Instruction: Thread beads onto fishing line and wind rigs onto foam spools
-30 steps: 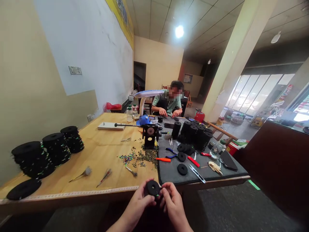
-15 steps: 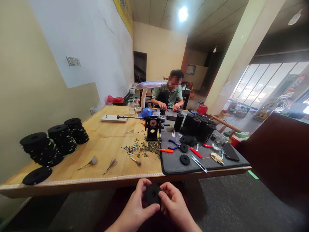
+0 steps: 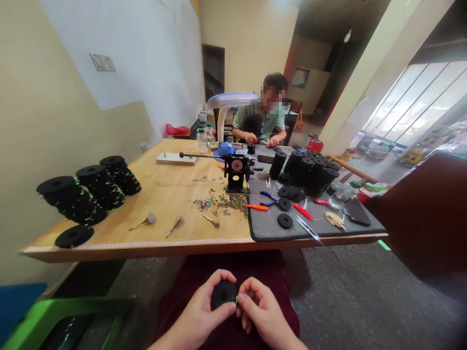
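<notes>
My left hand [image 3: 202, 311] and my right hand [image 3: 260, 310] meet low in front of me, over my dark red lap. Between them sits a small black foam disc [image 3: 223, 293]. The left fingers wrap around its left side, and the right fingertips pinch at its right edge, where a tiny green speck [image 3: 236, 301] shows. Both hands are closed. They hang well short of the wooden table's [image 3: 164, 194] front edge.
Stacks of black discs [image 3: 87, 189] stand on the table's left, with beads [image 3: 219, 201] and a black hand-crank device [image 3: 236, 172] mid-table. A grey mat [image 3: 270, 226] holds pliers, scissors and more disc stacks [image 3: 310, 172]. Another person [image 3: 264, 121] sits at the far end. A green object [image 3: 65, 316] lies lower left.
The view has tilted down and pulled back, so the table now sits farther off. My hands with the disc have dropped from the table edge to my lap.
</notes>
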`<state>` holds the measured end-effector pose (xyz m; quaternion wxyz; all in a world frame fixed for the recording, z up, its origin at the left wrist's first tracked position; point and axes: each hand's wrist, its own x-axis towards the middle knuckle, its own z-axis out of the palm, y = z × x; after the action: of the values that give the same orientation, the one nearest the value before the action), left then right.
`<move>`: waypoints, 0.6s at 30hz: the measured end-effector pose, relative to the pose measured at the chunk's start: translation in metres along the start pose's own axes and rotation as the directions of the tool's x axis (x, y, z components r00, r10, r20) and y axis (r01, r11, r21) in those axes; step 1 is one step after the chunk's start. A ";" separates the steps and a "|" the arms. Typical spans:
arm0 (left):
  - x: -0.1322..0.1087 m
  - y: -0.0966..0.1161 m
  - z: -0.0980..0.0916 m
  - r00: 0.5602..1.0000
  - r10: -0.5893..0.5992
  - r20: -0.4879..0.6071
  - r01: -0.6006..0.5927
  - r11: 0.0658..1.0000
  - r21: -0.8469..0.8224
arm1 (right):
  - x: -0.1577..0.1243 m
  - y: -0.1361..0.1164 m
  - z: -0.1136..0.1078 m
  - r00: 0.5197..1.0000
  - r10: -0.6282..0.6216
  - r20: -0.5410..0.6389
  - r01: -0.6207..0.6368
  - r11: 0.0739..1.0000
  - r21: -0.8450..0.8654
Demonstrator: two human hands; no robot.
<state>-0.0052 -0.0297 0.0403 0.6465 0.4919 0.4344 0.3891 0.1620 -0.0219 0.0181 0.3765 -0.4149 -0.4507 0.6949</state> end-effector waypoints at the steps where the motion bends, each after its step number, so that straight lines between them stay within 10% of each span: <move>1: 0.000 0.000 0.000 1.000 0.009 -0.005 -0.009 1.000 0.010 | -0.001 0.000 0.000 1.000 0.015 0.015 -0.015 1.000 0.001; 18: 0.000 0.003 0.010 0.999 0.009 -0.048 0.000 0.984 0.176 | -0.001 0.009 0.004 0.993 0.112 0.036 -0.111 0.993 -0.025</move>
<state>0.0043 -0.0321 0.0447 0.5888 0.5385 0.4817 0.3624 0.1579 -0.0266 0.0111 0.3237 -0.4308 -0.4419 0.7172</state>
